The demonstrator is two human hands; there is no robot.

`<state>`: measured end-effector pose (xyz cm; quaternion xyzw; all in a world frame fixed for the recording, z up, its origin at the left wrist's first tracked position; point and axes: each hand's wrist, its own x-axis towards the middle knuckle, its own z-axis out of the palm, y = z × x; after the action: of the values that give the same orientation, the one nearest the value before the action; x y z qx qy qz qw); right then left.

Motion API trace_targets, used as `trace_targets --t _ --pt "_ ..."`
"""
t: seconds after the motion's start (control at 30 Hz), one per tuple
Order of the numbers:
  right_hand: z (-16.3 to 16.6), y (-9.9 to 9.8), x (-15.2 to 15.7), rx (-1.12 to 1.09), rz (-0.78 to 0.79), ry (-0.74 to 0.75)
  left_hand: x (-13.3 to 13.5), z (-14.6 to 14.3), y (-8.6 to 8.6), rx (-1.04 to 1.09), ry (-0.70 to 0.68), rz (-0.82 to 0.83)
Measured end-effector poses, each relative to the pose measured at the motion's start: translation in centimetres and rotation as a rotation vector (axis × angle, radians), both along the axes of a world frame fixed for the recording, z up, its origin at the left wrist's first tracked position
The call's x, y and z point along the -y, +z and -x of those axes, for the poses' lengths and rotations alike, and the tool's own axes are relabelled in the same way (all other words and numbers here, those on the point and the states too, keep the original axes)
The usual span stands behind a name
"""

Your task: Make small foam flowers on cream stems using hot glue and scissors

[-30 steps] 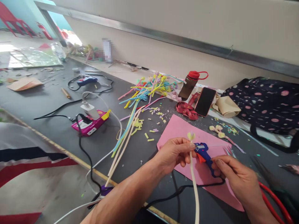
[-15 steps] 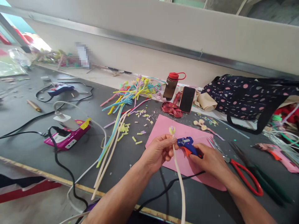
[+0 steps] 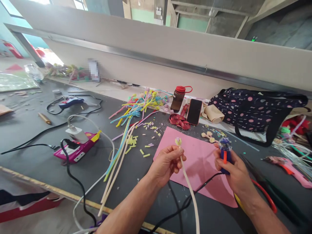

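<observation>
My left hand [image 3: 170, 160] pinches a cream pipe-cleaner stem [image 3: 190, 188] just under its top, and the stem hangs down past the table's front edge. A small yellow and lilac bud [image 3: 178, 141] sits on the stem's upper end, above my fingertips. Wrapped in my right hand [image 3: 235, 169] is a blue glue gun [image 3: 224, 151] with an orange trigger, apart from the bud. Its black cord runs down to the left. Beneath both hands lies a pink sheet [image 3: 195, 148]. Cream flower pieces [image 3: 208, 136] lie beyond the sheet, near the glue gun.
Colourful pipe-cleaner stems [image 3: 138, 107] and cut yellow bits [image 3: 133, 140] lie left of centre. A magenta power strip [image 3: 81, 152] with cords stands at left. Behind are a bottle [image 3: 177, 99], a phone [image 3: 194, 111] and a dark bag [image 3: 246, 112]. Pliers and a pink glue gun [image 3: 290, 169] lie right.
My right hand has drawn the glue gun away from the bud to the right and turned it upright. My left hand still holds the stem in about the same place. The view has tilted up slightly.
</observation>
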<state>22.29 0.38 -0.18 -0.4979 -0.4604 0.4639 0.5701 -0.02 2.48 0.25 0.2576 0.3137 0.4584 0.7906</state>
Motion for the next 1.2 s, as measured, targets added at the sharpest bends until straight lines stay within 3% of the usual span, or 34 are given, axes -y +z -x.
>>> trace_targets --t 0.17,0.33,0.43,0.67,0.9,1.2 --pt "-0.2 0.8 1.0 -0.163 0.036 0.151 0.1 -0.1 0.1 -0.105 0.125 -0.062" --pt "-0.4 -0.1 1.1 -0.130 0.143 0.052 0.3 -0.5 0.2 -0.233 0.176 -0.153" --pt "-0.2 -0.5 1.2 -0.118 0.135 0.019 0.4 -0.6 0.1 -0.249 0.171 -0.163" --pt "0.5 0.1 1.8 0.060 0.072 0.136 0.4 -0.5 -0.1 -0.254 0.156 -0.175" --pt "0.2 -0.2 2.1 0.000 0.033 0.155 0.3 -0.5 0.0 -0.213 0.139 -0.115" --pt "0.6 0.5 3.0 0.195 0.010 0.209 0.1 -0.3 0.1 -0.156 0.014 -0.046"
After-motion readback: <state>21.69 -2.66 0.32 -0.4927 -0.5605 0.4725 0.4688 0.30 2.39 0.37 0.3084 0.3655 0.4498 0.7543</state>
